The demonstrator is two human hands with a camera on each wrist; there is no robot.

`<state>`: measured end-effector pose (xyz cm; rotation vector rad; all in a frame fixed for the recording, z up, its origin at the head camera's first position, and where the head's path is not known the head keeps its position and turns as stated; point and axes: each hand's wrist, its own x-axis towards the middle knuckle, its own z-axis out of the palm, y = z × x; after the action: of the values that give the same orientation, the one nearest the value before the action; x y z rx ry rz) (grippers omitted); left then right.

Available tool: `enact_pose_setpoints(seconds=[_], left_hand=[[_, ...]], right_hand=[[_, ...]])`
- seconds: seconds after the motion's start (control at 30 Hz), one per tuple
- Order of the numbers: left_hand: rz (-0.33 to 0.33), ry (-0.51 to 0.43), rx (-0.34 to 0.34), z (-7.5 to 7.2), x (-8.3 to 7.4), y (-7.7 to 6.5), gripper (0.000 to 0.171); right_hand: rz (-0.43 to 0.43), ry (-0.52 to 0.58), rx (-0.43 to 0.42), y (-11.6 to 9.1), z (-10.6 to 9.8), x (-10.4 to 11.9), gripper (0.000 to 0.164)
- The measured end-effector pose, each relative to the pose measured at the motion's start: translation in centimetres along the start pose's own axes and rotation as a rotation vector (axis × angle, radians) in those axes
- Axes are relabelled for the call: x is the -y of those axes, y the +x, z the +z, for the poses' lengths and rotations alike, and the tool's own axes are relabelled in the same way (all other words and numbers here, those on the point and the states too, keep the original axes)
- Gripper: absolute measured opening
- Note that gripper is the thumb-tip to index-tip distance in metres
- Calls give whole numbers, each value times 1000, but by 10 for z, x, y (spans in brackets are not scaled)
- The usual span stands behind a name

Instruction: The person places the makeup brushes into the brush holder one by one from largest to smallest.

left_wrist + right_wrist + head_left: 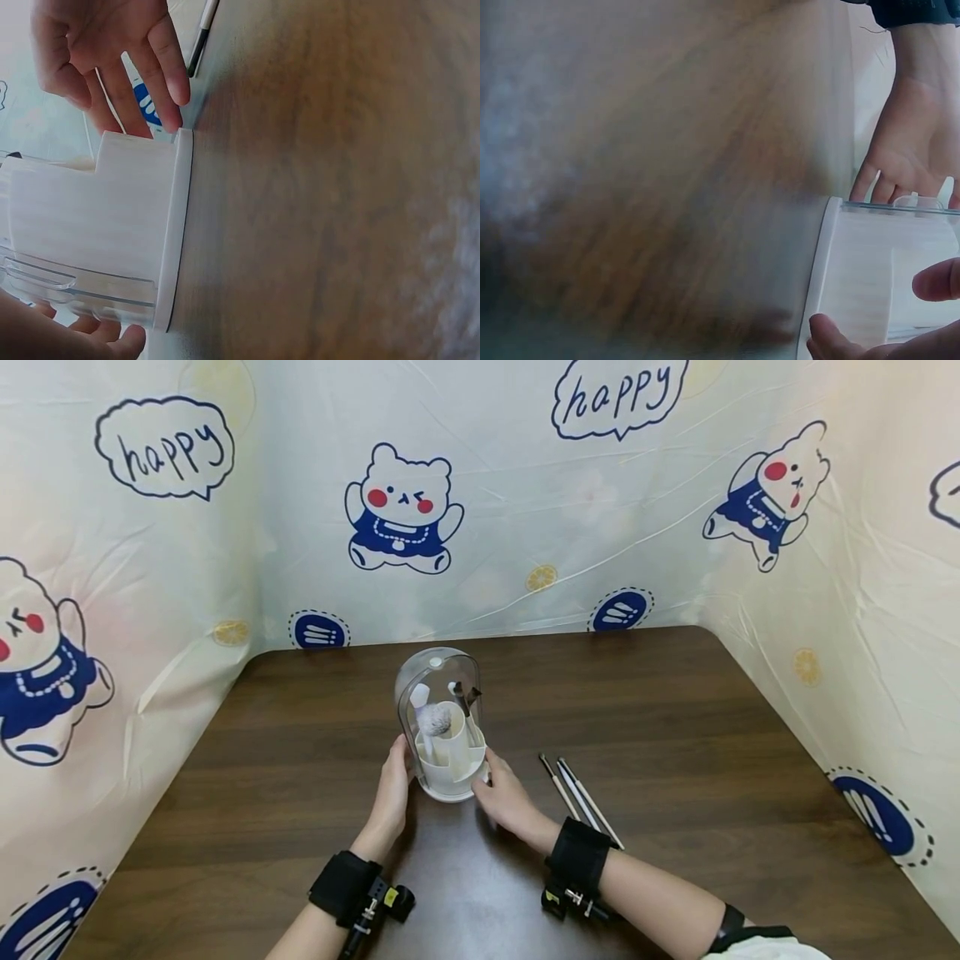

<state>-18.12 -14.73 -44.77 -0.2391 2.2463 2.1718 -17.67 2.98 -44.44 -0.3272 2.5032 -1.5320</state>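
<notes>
A white makeup brush holder (pixel 453 785) stands upright on the table, with a clear domed cover (pixel 422 670) whose open side faces front right. Inside are a fluffy grey-white brush (pixel 435 720) and several other brushes, some dark-tipped. Along the holder's left side my left hand (pixel 392 789) rests with its fingers extended against the cover. My right hand (pixel 512 797) is at the right front of the base, thumb apart from the other fingers. In the left wrist view, the fingers of that right hand (pixel 127 45) look spread and fairly straight beside the holder's white wall (pixel 127 202).
Three slim brushes (pixel 576 795) lie side by side on the brown wooden table (pixel 300 760), right of the holder and close to my right wrist. A printed curtain (pixel 495 527) hangs behind the table and on both sides.
</notes>
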Motion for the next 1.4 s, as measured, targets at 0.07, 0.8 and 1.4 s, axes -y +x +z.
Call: enact_pose_setpoints(seconds=[0.07,0.8,1.4], left_hand=[[6,-6,-1,0,0,0,61],[-23,-3,-14,-1,3,1,64],[-9,-9,-12,-1,2,0,64]], right_hand=[[4,-4,6,1,0,0,65],[114,205,53,1,3,7,69],[105,202,99,-5,3,12,79]])
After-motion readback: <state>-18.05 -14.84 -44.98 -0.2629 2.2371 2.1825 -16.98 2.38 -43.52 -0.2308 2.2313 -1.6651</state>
